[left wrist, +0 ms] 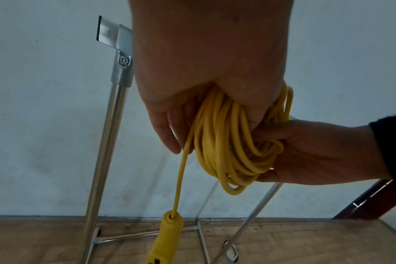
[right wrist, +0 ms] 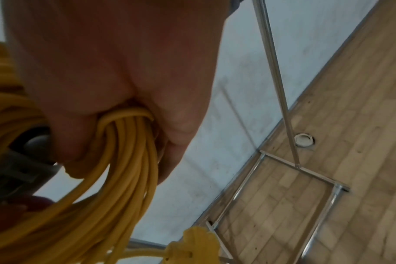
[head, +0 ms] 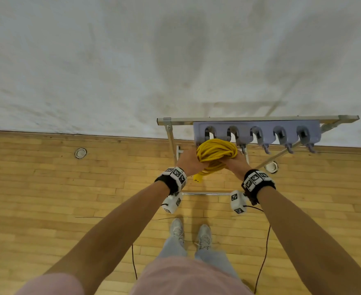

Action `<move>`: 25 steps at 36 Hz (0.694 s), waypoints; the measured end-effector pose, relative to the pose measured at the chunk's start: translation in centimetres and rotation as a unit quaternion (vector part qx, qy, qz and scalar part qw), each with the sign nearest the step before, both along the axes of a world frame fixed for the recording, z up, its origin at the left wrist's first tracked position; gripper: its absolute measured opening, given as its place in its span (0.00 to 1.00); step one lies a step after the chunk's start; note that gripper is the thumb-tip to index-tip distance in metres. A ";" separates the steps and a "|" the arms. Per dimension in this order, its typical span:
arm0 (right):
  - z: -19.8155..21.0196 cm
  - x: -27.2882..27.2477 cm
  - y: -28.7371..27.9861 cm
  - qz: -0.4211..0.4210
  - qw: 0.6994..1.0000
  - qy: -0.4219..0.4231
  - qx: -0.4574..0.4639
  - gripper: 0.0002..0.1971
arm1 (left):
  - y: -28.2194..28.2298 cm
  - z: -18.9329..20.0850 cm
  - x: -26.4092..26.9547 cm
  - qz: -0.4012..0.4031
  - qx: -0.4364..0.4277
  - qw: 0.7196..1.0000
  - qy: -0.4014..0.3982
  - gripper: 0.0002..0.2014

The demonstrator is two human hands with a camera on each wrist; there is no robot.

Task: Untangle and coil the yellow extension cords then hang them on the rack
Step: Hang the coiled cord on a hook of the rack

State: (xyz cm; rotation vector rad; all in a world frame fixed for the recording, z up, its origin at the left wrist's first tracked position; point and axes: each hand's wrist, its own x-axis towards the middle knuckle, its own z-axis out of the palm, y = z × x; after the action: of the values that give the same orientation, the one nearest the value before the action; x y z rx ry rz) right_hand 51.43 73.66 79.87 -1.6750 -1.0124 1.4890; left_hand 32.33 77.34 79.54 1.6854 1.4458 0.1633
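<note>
A coiled yellow extension cord (head: 216, 151) is held up at the left end of the grey holder rack (head: 256, 133), just below its two leftmost slots. My left hand (head: 189, 161) grips the coil's left side and my right hand (head: 238, 163) grips its right side. In the left wrist view the left hand (left wrist: 206, 89) curls round the bundled cord (left wrist: 228, 142), and the right hand (left wrist: 317, 153) cups it from the right. The yellow socket end (left wrist: 167, 237) dangles below on a single strand. The right wrist view shows the fingers (right wrist: 115, 89) clenched on the strands (right wrist: 129, 146), and the plug (right wrist: 192, 246) hangs beneath.
The rack hangs on a metal bar (head: 258, 119) of a tubular stand (head: 171, 143) against a white wall. The stand's base frame (right wrist: 283, 187) lies on the wooden floor. A round floor socket (head: 80, 153) sits left, another (head: 271, 166) right. My shoes (head: 191, 233) stand close to the stand.
</note>
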 end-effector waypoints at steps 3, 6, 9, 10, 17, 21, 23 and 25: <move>-0.1 0.1 0.1 0.020 1.000 0.011 -0.008 0.18 | 0.2 -0.5 -0.3 -0.009 -0.011 1.000 0.013 0.14; -0.7 0.2 0.1 0.011 1.000 0.004 -0.002 0.17 | 0.2 -0.7 -0.3 -0.007 -0.014 1.000 0.005 0.13; -1.1 -0.1 -0.2 -0.015 0.999 -0.026 0.023 0.16 | 0.1 -1.0 0.0 -0.001 -0.001 1.000 -0.003 0.11; -1.3 -0.2 -0.3 -0.023 0.998 -0.042 0.036 0.16 | 0.1 -1.2 0.2 0.002 0.003 1.000 -0.008 0.12; -4.0 -0.3 -1.7 -0.087 0.987 -0.131 0.040 0.31 | -0.6 -1.8 0.3 0.045 0.028 0.997 -0.048 0.36; -3.6 -1.1 -2.2 -0.083 0.979 -0.181 0.049 0.24 | -1.3 -3.1 -0.4 0.060 0.044 0.997 -0.034 0.43; -4.0 -1.3 -2.3 -0.081 0.975 -0.200 0.060 0.21 | -2.0 -2.2 -0.4 0.062 0.049 0.996 -0.034 0.45; -3.9 -1.6 -2.8 -0.086 0.974 -0.200 0.068 0.21 | -2.6 -1.4 -0.5 0.069 0.051 0.995 -0.045 0.43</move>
State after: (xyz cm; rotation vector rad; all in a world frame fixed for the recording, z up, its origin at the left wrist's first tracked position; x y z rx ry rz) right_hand 49.83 70.91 76.00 -1.9499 -1.1149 0.9669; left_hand 31.84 74.72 78.10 1.6363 1.5079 0.3913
